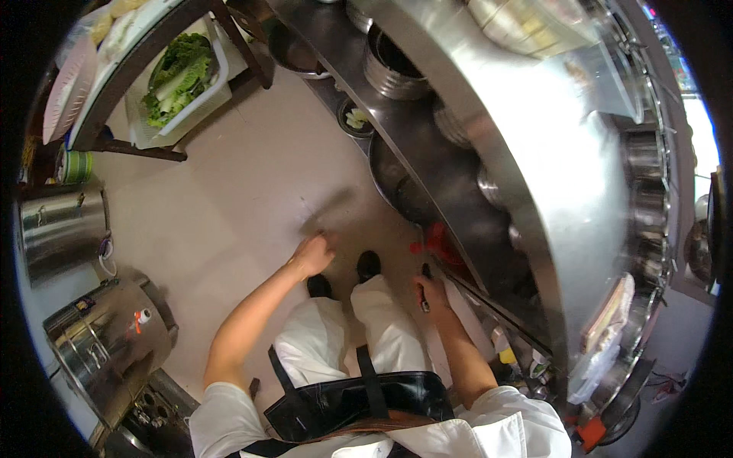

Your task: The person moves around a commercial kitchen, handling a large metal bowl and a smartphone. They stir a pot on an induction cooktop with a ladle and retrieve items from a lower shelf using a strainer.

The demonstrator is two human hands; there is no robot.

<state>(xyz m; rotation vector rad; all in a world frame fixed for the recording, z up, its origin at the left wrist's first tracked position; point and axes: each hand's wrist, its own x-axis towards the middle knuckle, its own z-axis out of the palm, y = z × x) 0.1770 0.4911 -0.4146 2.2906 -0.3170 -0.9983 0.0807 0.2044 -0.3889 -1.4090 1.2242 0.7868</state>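
Observation:
My left hand (314, 255) is held out over the tiled floor with its fingers curled. A blurred dark streak lies just beyond it, perhaps a shadow, and I cannot tell whether the fingers hold anything. My right hand (435, 291) grips a slim black object (424, 301), which sticks out at both ends of the fist; its exact kind is unclear. This hand is close to the steel counter's lower shelf and a red plastic container (445, 245). A black apron (366, 401) hangs at my waist, above white trousers and dark shoes.
The steel counter (515, 131) runs along my right, with steel pots (395, 66) on its shelf and large pans (395, 172) below. At upper left, a white plastic basket (220, 86) of lettuce (183, 80) sits under a table. Large steel vessels (114, 343) line my left.

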